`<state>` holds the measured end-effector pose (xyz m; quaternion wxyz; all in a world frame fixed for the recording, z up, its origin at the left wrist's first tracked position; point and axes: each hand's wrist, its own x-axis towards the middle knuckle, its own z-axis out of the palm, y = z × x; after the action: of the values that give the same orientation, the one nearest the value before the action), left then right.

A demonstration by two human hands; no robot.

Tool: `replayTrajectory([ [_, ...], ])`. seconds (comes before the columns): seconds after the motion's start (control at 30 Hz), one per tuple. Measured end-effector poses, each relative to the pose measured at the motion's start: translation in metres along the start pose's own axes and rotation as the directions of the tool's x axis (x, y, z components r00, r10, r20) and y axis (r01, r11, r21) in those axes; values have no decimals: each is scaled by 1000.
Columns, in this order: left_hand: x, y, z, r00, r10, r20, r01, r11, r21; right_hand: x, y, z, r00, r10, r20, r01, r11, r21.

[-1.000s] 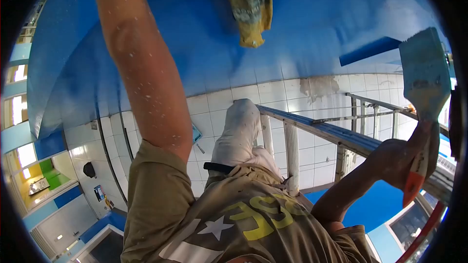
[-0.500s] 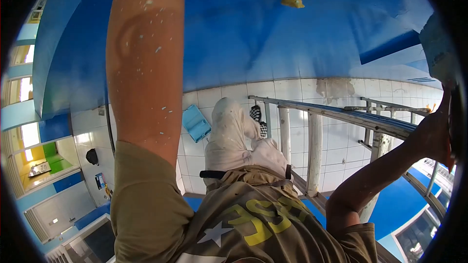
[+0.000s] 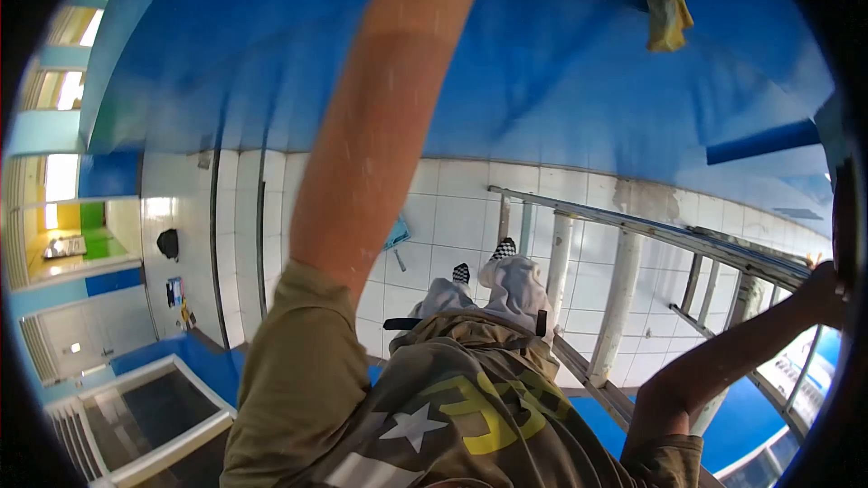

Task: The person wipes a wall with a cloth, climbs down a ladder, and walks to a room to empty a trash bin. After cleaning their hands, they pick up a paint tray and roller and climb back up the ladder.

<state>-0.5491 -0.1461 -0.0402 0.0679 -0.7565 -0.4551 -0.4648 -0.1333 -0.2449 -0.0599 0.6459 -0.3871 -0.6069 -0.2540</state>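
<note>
Brush at Right Edge of View, Above Right Hand

Shows brush partly, in shadow, above right hand. Cannot tell whether right hand closes on it or pinches it: too dark and cut off. Bends right arm over ladder; cannot confirm touch of hand on rail. Extends left arm upward, past blue surface; cannot tell spread or grip of left hand, out of view. Shows yellowish, stained item at top, right of left arm.

Yellow letters run across the brown shirt, upside down and creased, beside a white star; no word reads clearly.
</note>
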Motion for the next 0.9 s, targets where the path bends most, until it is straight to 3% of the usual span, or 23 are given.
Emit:
replayTrajectory([
  [0.03, -28, 0, -8, 999, -47, -19, 46, 996, -72, -1, -10, 1, 999, 2, 51, -7, 994, 109],
  [0.1, -82, -6, -22, 983, -179, -46, 162, 954, -251, -4, -14, -9, 996, -28, 80, 28, 1000, 1],
  [0.17, -167, -21, -35, 915, -401, 36, 382, 837, -390, -21, -5, -20, 996, -25, 83, 18, 996, 88],
  [0.2, -216, -30, -40, 854, -508, 111, 507, 767, -394, -30, 17, -59, 904, 426, 37, -340, 663, 667],
  [0.27, -322, -49, -53, 706, -659, 258, 707, 673, -216, -66, -22, -41, 954, 299, -23, -287, 932, 219],
  [0.3, -399, -69, -54, 566, -760, 321, 794, 607, 36, -88, -41, -36, 957, 289, -5, -288, 956, 60],
  [0.33, -469, -80, -61, 451, -790, 415, 775, 577, 258, -115, -59, -31, 948, 317, 26, -317, 948, -11],
  [0.43, -653, -80, -82, -71, -911, 406, 937, 79, 340, -209, -125, -14, 873, 450, 189, -442, 893, -85],
  [0.47, -723, -79, -85, -178, -919, 351, 960, -85, 265, -241, -155, -3, 882, 403, 246, -424, 905, 40],
  [0.5, -786, -79, -87, -287, -906, 312, 954, -241, 180, -281, -178, -1, 880, 393, 267, -419, 906, 49],
  [0.53, -824, -76, -94, -384, -864, 325, 921, -384, 67, -314, -215, 1, 807, 505, 305, -524, 852, -24],
  [0.57, -863, -65, -101, -487, -801, 349, 844, -534, -48, -351, -236, -1, 771, 497, 397, -583, 802, 129],
  [0.6, -906, -54, -110, -499, -796, 343, 833, -549, -64, -387, -252, -3, 729, 502, 465, -628, 761, 163],
  [0.63, -950, -47, -121, -557, -760, 334, 760, -629, -165, -417, -265, -8, 705, 325, 630, -528, 834, 160],
  [0.67, -992, -40, -135, -608, -721, 333, 676, -690, -260, -449, -291, -7, 655, 366, 661, -656, 709, 258],
  [0.7, -1034, -28, -149, -609, -730, 308, 661, -683, -310, -475, -318, -4, 606, 425, 673, -720, 653, 235],
  [0.77, -1115, 6, -176, -614, -748, 255, 658, -662, -359, -517, -365, -1, 371, 493, 787, -875, 470, 118],
  [0.8, -1128, 29, -202, -494, -844, 209, 862, -445, 241, -544, -381, 4, 375, 478, 794, -902, 387, 193],
  [0.83, -1137, 53, -226, -453, -861, 232, 798, -276, 536, -572, -385, 3, 350, 379, 857, -899, 393, 194],
  [0.87, -1172, 69, -227, -536, -844, 11, 709, -443, 548, -564, -427, 8, 178, 469, 865, -981, 154, 119],
  [0.9, -1216, 80, -238, -635, -765, 110, 621, -421, 661, -569, -450, 10, 96, 496, 863, -994, 99, 54],
])
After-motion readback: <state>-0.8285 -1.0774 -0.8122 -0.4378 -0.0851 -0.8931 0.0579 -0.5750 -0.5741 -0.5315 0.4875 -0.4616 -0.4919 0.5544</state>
